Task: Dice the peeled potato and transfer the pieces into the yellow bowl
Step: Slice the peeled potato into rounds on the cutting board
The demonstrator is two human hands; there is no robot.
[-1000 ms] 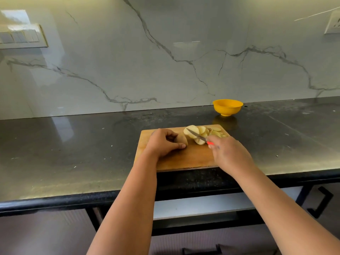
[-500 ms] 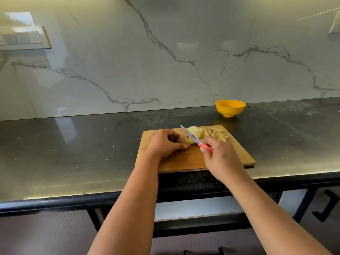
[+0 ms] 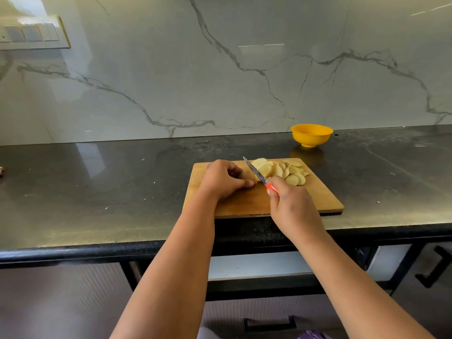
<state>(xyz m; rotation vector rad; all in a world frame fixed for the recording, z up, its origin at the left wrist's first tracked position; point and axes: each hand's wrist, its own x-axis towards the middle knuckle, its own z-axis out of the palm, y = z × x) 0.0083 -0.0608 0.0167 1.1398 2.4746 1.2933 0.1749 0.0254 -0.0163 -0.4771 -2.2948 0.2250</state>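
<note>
Now left hand [image 3: 223, 180] fingers curl over the firm, slippery potato stub [image 3: 249, 177]; right hand [image 3: 291, 204] grips the knife [image 3: 256, 172] handle.

The rectangular wooden cutting board [image 3: 247, 204] is set at the dark stone counter's [image 3: 97, 187] near edge; pale round potato slices [image 3: 285, 171] are spread on its far right part, seemingly overlapping, and the small yellow bowl [image 3: 311, 135] is placed beyond its far-right corner.

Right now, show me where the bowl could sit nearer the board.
Bare counter lies left of the cutting board, and more right of it, below the yellow bowl. The board's far end is crowded: potato slices, knife, left hand, right hand.
</note>
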